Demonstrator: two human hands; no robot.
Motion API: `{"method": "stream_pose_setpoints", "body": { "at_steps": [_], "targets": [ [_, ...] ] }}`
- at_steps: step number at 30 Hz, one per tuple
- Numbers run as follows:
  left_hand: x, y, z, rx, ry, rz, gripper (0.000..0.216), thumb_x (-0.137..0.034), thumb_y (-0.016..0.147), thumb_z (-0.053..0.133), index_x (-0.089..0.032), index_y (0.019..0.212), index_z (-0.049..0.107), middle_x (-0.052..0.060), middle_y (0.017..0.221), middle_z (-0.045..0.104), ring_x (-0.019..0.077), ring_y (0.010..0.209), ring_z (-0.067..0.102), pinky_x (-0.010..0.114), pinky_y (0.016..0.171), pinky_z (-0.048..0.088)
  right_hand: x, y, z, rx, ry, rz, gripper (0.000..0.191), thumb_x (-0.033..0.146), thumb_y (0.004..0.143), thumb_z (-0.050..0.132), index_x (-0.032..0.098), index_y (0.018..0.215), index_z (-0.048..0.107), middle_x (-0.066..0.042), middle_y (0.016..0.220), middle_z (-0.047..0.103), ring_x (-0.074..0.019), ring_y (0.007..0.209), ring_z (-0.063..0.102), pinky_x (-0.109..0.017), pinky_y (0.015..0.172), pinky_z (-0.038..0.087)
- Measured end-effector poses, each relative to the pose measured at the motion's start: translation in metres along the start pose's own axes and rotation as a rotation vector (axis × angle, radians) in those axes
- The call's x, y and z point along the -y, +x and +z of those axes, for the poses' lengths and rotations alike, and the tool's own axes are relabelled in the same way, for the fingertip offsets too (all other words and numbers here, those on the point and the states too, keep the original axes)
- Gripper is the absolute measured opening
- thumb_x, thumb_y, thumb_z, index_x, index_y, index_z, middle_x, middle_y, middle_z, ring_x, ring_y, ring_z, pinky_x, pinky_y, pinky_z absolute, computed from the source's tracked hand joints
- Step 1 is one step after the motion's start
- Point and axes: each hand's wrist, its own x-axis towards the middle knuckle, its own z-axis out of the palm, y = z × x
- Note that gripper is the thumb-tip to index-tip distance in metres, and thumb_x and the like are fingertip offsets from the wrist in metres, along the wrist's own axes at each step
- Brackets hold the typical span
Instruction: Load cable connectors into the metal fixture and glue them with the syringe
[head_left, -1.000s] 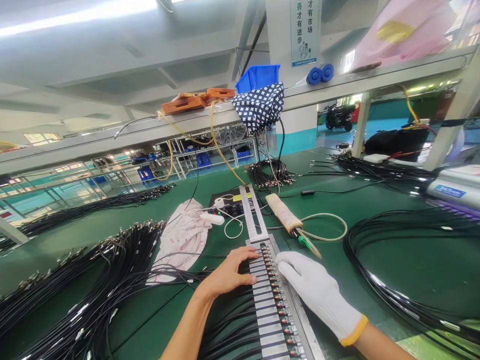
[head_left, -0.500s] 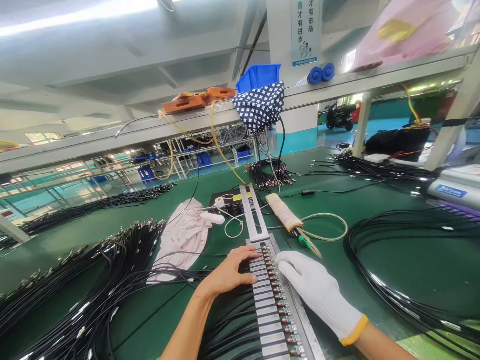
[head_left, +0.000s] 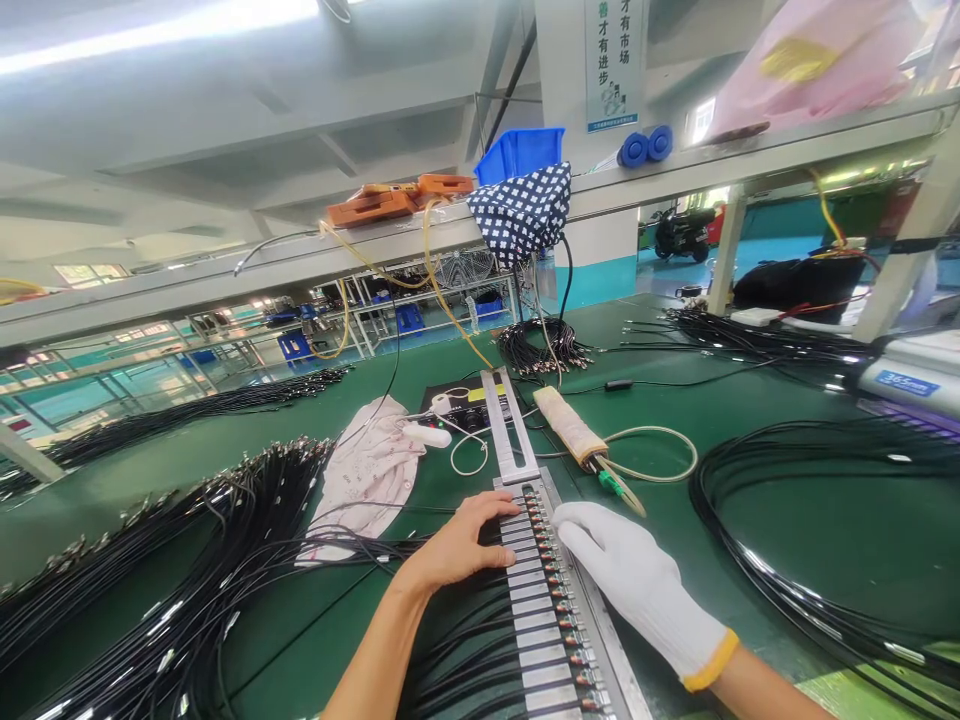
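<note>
Toward the near edge of the green tabletop (head_left: 825, 500), a metal fixture (head_left: 534, 620) lies lengthwise, its slots carrying black cables (head_left: 469, 605) that run in from the left and end in a row of connectors (head_left: 562, 595). The bare left hand (head_left: 459, 540) rests on the fixture's left side, thumb and forefinger parted, loose. The gloved right hand (head_left: 626, 565) sits against its right side; whether those fingers grasp anything, I cannot tell. Toward the tabletop's right edge lies a cable coil (head_left: 709, 495).
</note>
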Motion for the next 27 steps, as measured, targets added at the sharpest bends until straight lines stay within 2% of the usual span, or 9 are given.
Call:
{"method": "stream_pose_setpoints", "body": {
  "at_steps": [5,8,11,14,18,21,24,27],
  "targets": [
    [-0.002,-0.001,-0.002,-0.004,0.006,-0.008,0.057,-0.033,0.073,0.076,-0.027,0.128,0.061,0.005,0.151,0.045,0.0276,0.142,0.034,0.042,0.120,0.022,0.001,0.000,0.001,0.012,-0.008,0.032,0.040,0.045,0.087,0.036,0.025,0.099,0.069,-0.003,0.115,0.071,-0.0245,0.109,0.063,-0.042,0.102,0.044],
    [-0.005,-0.003,-0.004,-0.024,0.012,-0.011,0.054,-0.032,0.073,0.075,-0.026,0.125,0.063,0.004,0.148,0.049,0.0269,0.139,0.041,0.040,0.119,0.026,0.002,0.000,0.000,0.030,-0.013,0.057,0.041,0.045,0.087,0.036,0.026,0.099,0.069,-0.002,0.115,0.071,-0.0238,0.108,0.063,-0.040,0.101,0.044],
    [-0.007,-0.002,-0.004,-0.098,0.031,-0.014,0.045,-0.028,0.077,0.069,-0.024,0.122,0.064,0.004,0.138,0.059,0.0244,0.128,0.052,0.036,0.113,0.036,0.001,0.001,0.000,0.043,-0.013,0.050,0.040,0.045,0.088,0.036,0.027,0.098,0.070,-0.001,0.115,0.071,-0.0231,0.109,0.062,-0.039,0.102,0.044],
    [-0.005,0.009,-0.003,-0.227,0.075,-0.039,0.033,-0.025,0.086,0.060,-0.021,0.118,0.066,0.005,0.125,0.067,0.0223,0.114,0.061,0.033,0.098,0.048,-0.002,0.001,0.002,0.051,-0.025,0.021,0.039,0.044,0.090,0.036,0.027,0.097,0.071,-0.001,0.117,0.071,-0.0232,0.111,0.062,-0.039,0.101,0.044],
    [-0.004,0.044,-0.011,-0.382,0.184,-0.077,0.021,-0.020,0.093,0.056,-0.017,0.110,0.068,0.006,0.110,0.071,0.0200,0.098,0.066,0.034,0.091,0.051,-0.008,0.001,0.007,0.036,-0.088,-0.030,0.038,0.039,0.092,0.036,0.027,0.096,0.072,-0.001,0.117,0.071,-0.0238,0.110,0.063,-0.039,0.099,0.047],
    [-0.006,0.081,-0.027,-0.494,0.279,-0.116,0.018,-0.024,0.097,0.060,-0.015,0.112,0.065,0.007,0.116,0.066,0.0211,0.103,0.064,0.042,0.095,0.051,-0.012,0.000,0.013,0.012,-0.149,-0.097,0.035,0.036,0.095,0.039,0.029,0.094,0.073,0.000,0.114,0.073,-0.0224,0.108,0.065,-0.035,0.095,0.050],
    [-0.010,0.119,-0.046,-0.603,0.359,-0.192,0.026,-0.031,0.097,0.062,-0.016,0.118,0.062,0.009,0.123,0.062,0.0248,0.112,0.061,0.048,0.098,0.050,-0.015,-0.002,0.019,-0.129,-0.239,-0.165,0.028,0.032,0.095,0.044,0.031,0.094,0.073,0.001,0.110,0.074,-0.0213,0.103,0.068,-0.030,0.088,0.053],
    [-0.011,0.151,-0.061,-0.692,0.400,-0.288,0.031,-0.034,0.098,0.062,-0.016,0.123,0.059,0.010,0.127,0.060,0.0261,0.113,0.060,0.049,0.097,0.051,-0.015,-0.003,0.021,-0.235,-0.328,-0.269,0.020,0.027,0.091,0.051,0.031,0.087,0.070,0.002,0.101,0.075,-0.0202,0.091,0.070,-0.026,0.079,0.055]
  ]
}}
